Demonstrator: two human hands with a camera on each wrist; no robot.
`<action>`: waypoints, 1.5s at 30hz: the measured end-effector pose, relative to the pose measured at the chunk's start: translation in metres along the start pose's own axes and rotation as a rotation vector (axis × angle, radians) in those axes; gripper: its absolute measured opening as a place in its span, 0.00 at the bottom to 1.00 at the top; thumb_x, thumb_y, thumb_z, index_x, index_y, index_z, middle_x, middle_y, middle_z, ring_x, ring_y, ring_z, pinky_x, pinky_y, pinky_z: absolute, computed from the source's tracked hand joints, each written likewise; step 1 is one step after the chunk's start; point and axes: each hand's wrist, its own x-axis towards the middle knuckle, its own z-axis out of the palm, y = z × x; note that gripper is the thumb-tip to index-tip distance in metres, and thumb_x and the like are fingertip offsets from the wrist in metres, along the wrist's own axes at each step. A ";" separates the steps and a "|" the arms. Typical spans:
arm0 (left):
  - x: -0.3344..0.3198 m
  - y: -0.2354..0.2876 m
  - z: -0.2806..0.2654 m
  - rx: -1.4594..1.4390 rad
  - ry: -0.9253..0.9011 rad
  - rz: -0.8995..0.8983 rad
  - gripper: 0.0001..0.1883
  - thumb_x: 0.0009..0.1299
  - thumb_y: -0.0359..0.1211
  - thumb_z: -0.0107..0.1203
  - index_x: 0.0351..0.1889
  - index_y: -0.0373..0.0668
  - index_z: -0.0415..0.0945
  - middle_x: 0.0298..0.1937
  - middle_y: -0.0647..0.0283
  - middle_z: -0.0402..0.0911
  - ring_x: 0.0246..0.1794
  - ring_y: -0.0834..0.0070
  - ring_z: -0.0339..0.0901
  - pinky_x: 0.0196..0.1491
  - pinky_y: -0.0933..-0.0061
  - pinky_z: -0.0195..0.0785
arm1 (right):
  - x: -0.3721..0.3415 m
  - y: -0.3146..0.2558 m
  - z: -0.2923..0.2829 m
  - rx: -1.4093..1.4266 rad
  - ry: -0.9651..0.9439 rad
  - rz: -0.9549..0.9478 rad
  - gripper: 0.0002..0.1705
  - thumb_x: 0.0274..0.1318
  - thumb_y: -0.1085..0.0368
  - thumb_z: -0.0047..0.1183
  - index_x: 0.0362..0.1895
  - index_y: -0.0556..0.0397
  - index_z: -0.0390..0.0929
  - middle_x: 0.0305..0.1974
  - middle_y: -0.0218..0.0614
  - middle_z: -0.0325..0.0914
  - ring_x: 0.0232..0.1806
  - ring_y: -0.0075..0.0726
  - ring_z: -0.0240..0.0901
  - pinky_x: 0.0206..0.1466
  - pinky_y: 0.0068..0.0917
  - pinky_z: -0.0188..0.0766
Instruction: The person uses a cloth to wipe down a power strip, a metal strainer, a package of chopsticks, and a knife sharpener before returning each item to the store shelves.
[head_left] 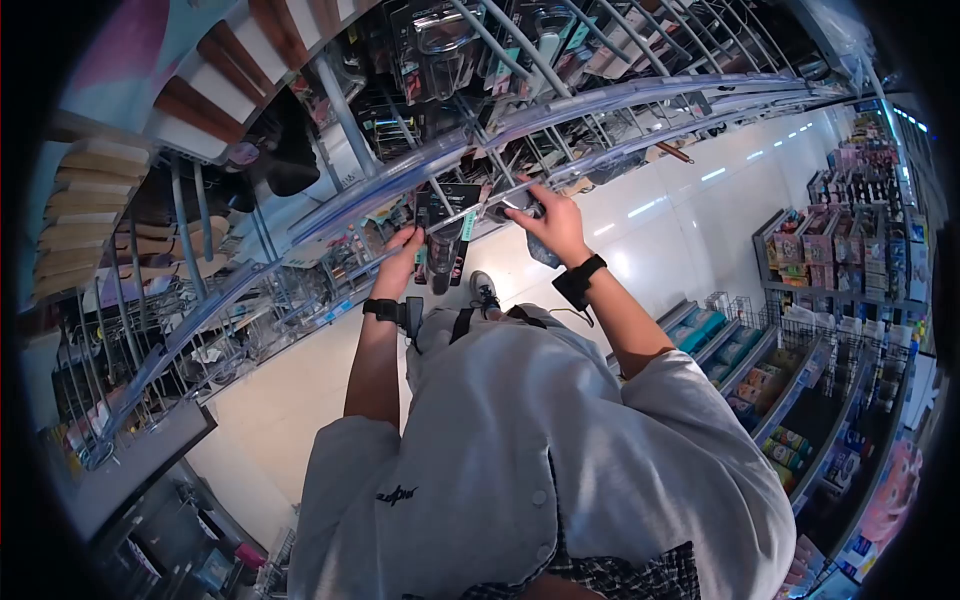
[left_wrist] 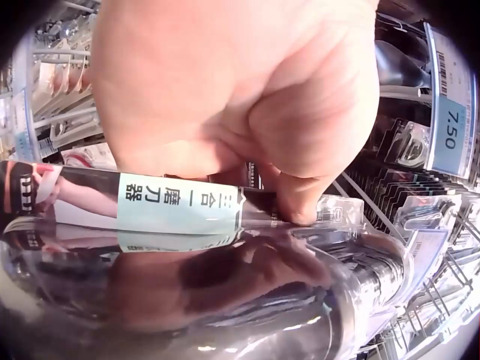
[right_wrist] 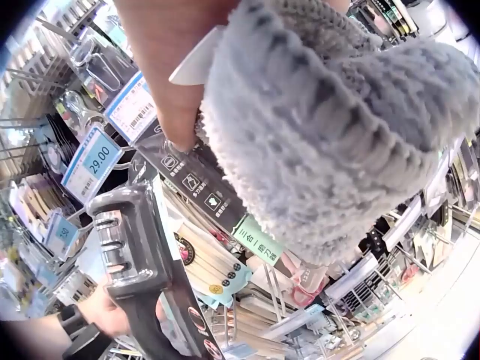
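My left hand (head_left: 402, 255) (left_wrist: 232, 90) grips the edge of a packaged knife sharpener (head_left: 443, 255) (left_wrist: 172, 214) with a clear blister, black card and pale green label. The same pack (right_wrist: 131, 251) stands at the lower left of the right wrist view, the left hand (right_wrist: 109, 311) behind it. Higher up by the rack rail, my right hand (head_left: 558, 228) (right_wrist: 176, 60) pinches a second dark pack (right_wrist: 195, 176) with a green label. A grey fluffy item (head_left: 542, 252) (right_wrist: 300, 142) hangs at the right hand and hides part of that pack.
A curved clear rail (head_left: 590, 100) with metal hooks crosses above the hands, hung with packaged goods. Price tags (left_wrist: 450, 127) (right_wrist: 94, 161) line the rack. Shelves of boxed goods (head_left: 780, 400) stand at the right, with pale floor (head_left: 680, 200) between. A shoe (head_left: 483, 288) shows below the rack.
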 end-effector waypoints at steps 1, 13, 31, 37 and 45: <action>0.005 -0.001 0.001 -0.002 -0.008 -0.001 0.18 0.75 0.42 0.54 0.51 0.36 0.78 0.46 0.68 0.81 0.48 0.82 0.72 0.55 0.78 0.61 | -0.002 0.005 0.002 -0.005 0.003 0.005 0.36 0.46 0.42 0.64 0.59 0.44 0.76 0.23 0.41 0.79 0.25 0.49 0.77 0.31 0.39 0.73; 0.005 0.033 0.064 0.230 -0.063 0.522 0.06 0.70 0.27 0.57 0.41 0.34 0.79 0.34 0.67 0.80 0.35 0.84 0.72 0.41 0.81 0.66 | -0.059 0.043 -0.007 -0.071 -0.127 0.164 0.37 0.44 0.44 0.65 0.60 0.40 0.75 0.34 0.42 0.84 0.31 0.48 0.80 0.38 0.37 0.76; 0.038 0.028 0.089 0.456 0.298 0.359 0.18 0.73 0.40 0.57 0.50 0.34 0.80 0.39 0.61 0.84 0.41 0.74 0.77 0.48 0.73 0.69 | -0.071 0.073 -0.016 0.079 -0.200 0.097 0.34 0.44 0.45 0.66 0.57 0.41 0.78 0.25 0.43 0.80 0.24 0.46 0.78 0.33 0.37 0.74; 0.063 0.011 0.084 0.207 0.319 0.474 0.17 0.73 0.39 0.57 0.54 0.38 0.77 0.46 0.67 0.82 0.46 0.80 0.75 0.53 0.78 0.65 | -0.075 0.073 -0.044 0.353 -0.225 0.068 0.34 0.44 0.53 0.69 0.57 0.49 0.78 0.28 0.40 0.82 0.22 0.32 0.75 0.31 0.28 0.71; -0.046 0.018 0.131 0.345 0.121 0.099 0.32 0.76 0.50 0.47 0.71 0.40 0.61 0.67 0.58 0.69 0.67 0.67 0.66 0.67 0.65 0.55 | -0.061 0.064 -0.074 0.797 -0.454 0.022 0.32 0.50 0.64 0.67 0.60 0.55 0.75 0.43 0.35 0.82 0.42 0.19 0.73 0.47 0.21 0.71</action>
